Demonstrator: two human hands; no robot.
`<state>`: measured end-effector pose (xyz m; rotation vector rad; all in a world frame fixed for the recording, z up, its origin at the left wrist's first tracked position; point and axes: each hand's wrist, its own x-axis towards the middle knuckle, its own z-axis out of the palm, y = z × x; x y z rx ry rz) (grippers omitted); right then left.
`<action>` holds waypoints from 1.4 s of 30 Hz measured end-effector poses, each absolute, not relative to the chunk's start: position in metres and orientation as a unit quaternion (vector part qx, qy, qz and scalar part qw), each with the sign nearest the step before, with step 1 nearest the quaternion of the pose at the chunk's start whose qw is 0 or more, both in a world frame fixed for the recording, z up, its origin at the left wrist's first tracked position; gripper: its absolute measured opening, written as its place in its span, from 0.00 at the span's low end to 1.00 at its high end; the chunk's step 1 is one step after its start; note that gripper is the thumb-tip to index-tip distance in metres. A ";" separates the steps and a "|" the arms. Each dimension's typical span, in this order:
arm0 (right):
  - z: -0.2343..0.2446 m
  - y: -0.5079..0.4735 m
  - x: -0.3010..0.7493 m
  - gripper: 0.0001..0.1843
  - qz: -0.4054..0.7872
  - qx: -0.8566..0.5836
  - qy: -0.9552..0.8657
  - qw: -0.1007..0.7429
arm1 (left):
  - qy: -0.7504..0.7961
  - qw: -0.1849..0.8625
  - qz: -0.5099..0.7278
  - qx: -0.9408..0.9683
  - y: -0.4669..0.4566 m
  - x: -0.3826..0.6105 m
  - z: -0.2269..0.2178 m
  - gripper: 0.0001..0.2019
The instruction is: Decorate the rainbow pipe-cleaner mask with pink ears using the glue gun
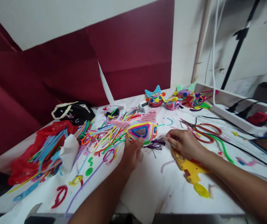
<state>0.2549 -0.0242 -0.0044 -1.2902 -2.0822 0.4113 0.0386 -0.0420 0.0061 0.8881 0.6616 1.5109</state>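
Note:
My left hand (133, 152) is closed around the lower side of a fish-like pipe-cleaner craft (141, 130). Its body has bands of blue, pink, yellow and white, with pink pointed pieces on top. A dark purple tinsel tuft (156, 144) sticks out from its lower right. Just right of that tuft, my right hand (186, 143) is pinched, and whatever lies between its fingertips is too small to make out. Beneath the right hand and forearm a yellow glue gun (190, 168) lies on the table, partly covered.
Loose pipe cleaners (51, 149) pile up at left on a red plastic bag (28, 165), near a black pouch (77, 113). Orange-handled scissors (204, 130) lie at right beside a power strip (238, 119). Finished-looking crafts (156, 99) stand at the back.

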 end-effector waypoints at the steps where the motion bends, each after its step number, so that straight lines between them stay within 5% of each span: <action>1: -0.003 -0.024 0.253 0.11 0.158 -0.483 -0.802 0.313 | 0.281 0.590 0.653 0.384 -0.041 0.038 0.007 0.36; 14: -0.003 0.031 0.197 0.06 0.159 -0.402 -0.894 0.121 | 0.244 0.572 0.682 0.386 -0.028 0.028 0.012 0.36; 21: -0.010 0.032 0.178 0.15 0.151 -0.420 -0.893 0.060 | 0.247 0.579 0.671 0.392 -0.029 0.027 0.009 0.34; 31: 0.003 0.025 0.216 0.04 0.170 -0.437 -0.865 0.177 | 0.225 0.594 0.663 0.395 -0.030 0.025 0.008 0.33; 37: 0.005 0.011 0.253 0.05 0.224 -0.442 -0.827 0.267 | 0.223 0.614 0.653 0.383 -0.028 0.024 0.004 0.34; 42: -0.003 0.003 0.267 0.19 0.284 -0.451 -0.786 0.315 | 0.235 0.630 0.635 0.380 -0.028 0.025 0.000 0.34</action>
